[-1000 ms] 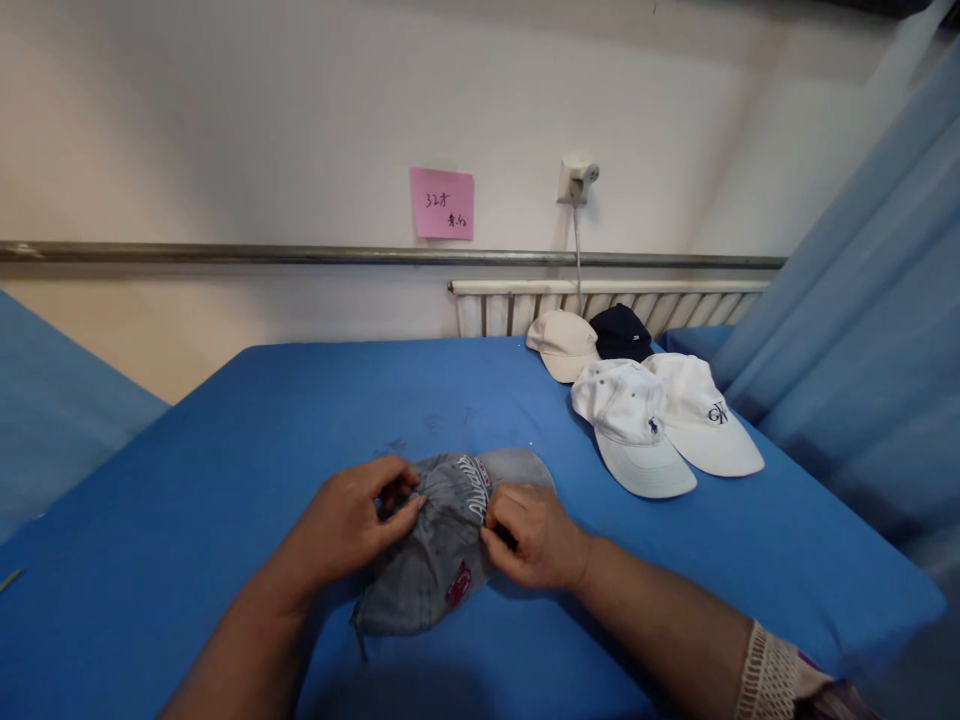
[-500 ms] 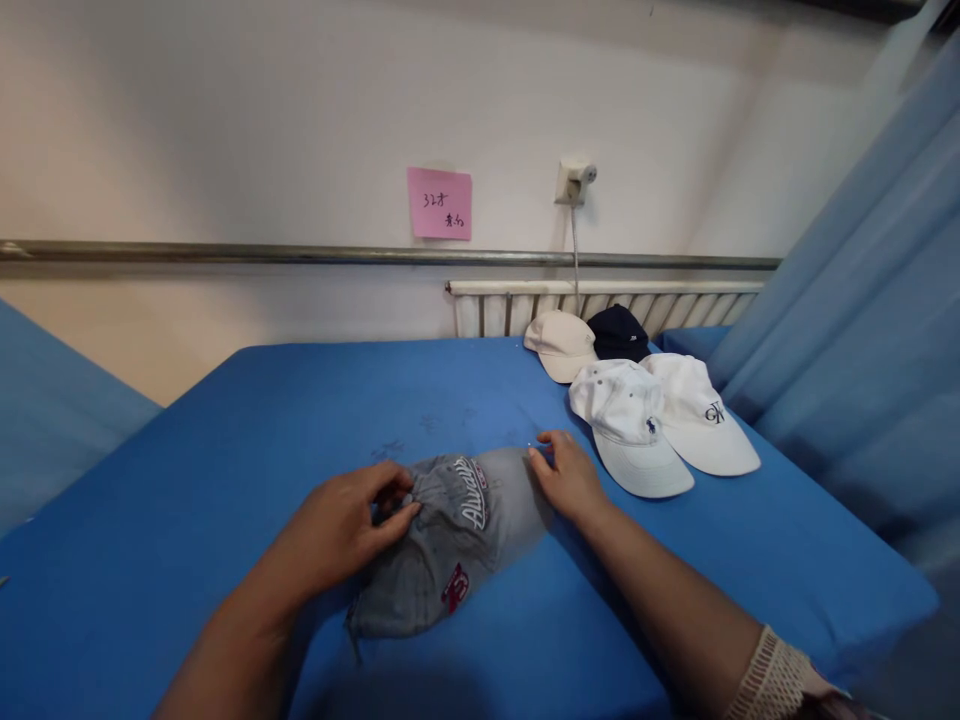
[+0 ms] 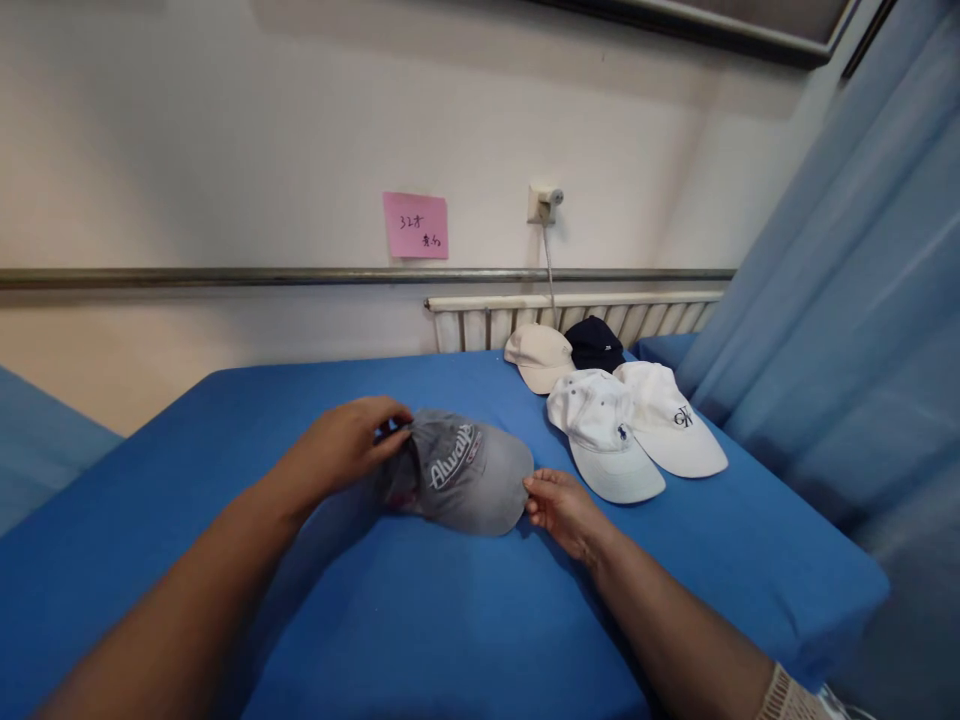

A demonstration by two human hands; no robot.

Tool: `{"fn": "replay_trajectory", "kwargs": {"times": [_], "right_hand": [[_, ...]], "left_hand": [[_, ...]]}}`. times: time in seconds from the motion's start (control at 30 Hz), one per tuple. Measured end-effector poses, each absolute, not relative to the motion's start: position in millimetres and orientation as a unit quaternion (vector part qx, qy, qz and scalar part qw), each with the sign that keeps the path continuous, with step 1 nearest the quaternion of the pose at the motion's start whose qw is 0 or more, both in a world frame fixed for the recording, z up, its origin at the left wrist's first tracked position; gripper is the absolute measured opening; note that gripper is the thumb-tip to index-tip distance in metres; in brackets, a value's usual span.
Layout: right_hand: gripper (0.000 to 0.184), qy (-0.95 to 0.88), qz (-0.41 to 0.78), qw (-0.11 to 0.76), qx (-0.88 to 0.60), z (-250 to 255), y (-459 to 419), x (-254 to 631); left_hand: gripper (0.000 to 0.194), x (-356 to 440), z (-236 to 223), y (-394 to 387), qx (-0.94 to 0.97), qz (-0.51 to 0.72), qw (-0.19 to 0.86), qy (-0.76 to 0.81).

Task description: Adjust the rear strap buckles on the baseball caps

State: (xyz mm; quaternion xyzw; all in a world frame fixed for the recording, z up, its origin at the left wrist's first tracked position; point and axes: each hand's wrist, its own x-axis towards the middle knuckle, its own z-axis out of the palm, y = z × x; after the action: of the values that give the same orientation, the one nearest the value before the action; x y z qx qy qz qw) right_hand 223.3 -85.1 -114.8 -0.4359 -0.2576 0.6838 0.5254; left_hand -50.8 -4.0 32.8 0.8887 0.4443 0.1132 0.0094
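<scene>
A grey baseball cap [image 3: 469, 470] with white "Always" lettering is between my hands over the blue-covered bed, its brim toward the right. My left hand [image 3: 349, 440] pinches the crown at its left side, thumb and fingers closed on the fabric. At the brim's right edge, the fingertips of my right hand [image 3: 562, 508] are closed on the rim. The cap's left underside is in shadow, and some of my left fingertips are hidden. Just right of my right hand lies a white cap [image 3: 600, 425] with a small dark blue logo.
Behind it are a white cap [image 3: 671, 420] with black letters, a beige cap [image 3: 538, 355] and a navy cap [image 3: 595, 343]. A blue sheet [image 3: 420, 620] covers the bed. A radiator [image 3: 487, 325] stands behind; a blue curtain [image 3: 817, 260] hangs at right.
The grey cap has changed from lying flattened to a fuller shape, its crown raised by my left hand. My right hand has closed on the brim. The view has shifted slightly.
</scene>
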Motion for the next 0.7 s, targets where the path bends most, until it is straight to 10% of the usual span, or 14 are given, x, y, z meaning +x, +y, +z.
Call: {"fn": "replay_trajectory", "kwargs": {"times": [0.3, 0.7], "right_hand": [[0.036, -0.145, 0.624, 0.624, -0.448, -117, -54, 227], [0.016, -0.117, 0.711, 0.535, -0.441, -116, -52, 214]], "left_hand": [[0.027, 73, 54, 123, 0.932, 0.01, -0.117, 0.342], [0.025, 133, 33, 163, 0.947, -0.052, -0.128, 0.29]]}}
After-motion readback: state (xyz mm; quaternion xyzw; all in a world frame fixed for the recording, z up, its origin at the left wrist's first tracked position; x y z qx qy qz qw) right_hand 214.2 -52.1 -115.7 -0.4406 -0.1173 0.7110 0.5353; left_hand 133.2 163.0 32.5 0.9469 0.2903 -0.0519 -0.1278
